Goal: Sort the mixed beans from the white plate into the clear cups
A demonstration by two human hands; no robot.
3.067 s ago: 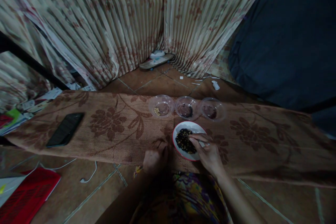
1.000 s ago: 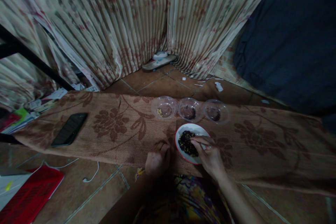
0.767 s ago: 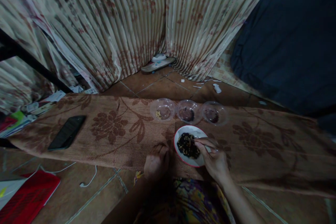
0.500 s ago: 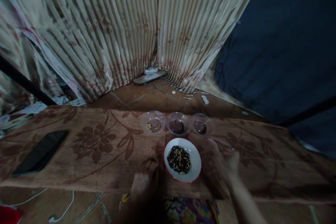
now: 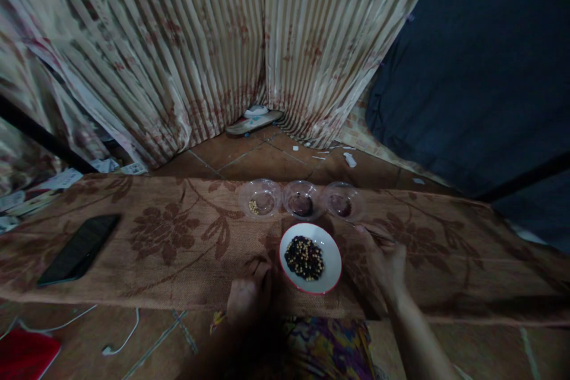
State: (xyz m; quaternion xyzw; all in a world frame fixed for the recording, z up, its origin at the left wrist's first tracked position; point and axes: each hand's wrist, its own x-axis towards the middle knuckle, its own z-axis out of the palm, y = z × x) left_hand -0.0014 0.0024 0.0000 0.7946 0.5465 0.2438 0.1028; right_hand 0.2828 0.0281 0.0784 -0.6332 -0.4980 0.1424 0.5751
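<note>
A white bowl with a red rim (image 5: 332, 261) holds a heap of dark beans mixed with small yellowish ones (image 5: 304, 257). My left hand (image 5: 250, 291) rests on the cloth left of the bowl, its fingers curled in. Right of the bowl, my right hand (image 5: 386, 258) reaches toward the right cup, fingers drawn together; dim light and blur hide what they hold. Behind the bowl stand three clear plastic cups in a row: the left cup (image 5: 268, 188) contains a few yellowish beans, the middle cup (image 5: 291, 191) dark ones, the right cup (image 5: 332, 191) some dark reddish ones.
A brown flower-patterned cloth (image 5: 191, 273) covers the narrow table. At its left end lies a dark phone (image 5: 80, 249). Beyond are striped curtains (image 5: 214, 41), a skateboard (image 5: 253, 124) and white scraps on the tiled floor. Earphones (image 5: 111, 349) and something red (image 5: 29, 353) lie below.
The view has tilted slightly, so the table appears a little higher. My right hand stays near the right cup with a small shift of the fingers. My left hand remains beside the bowl.
</note>
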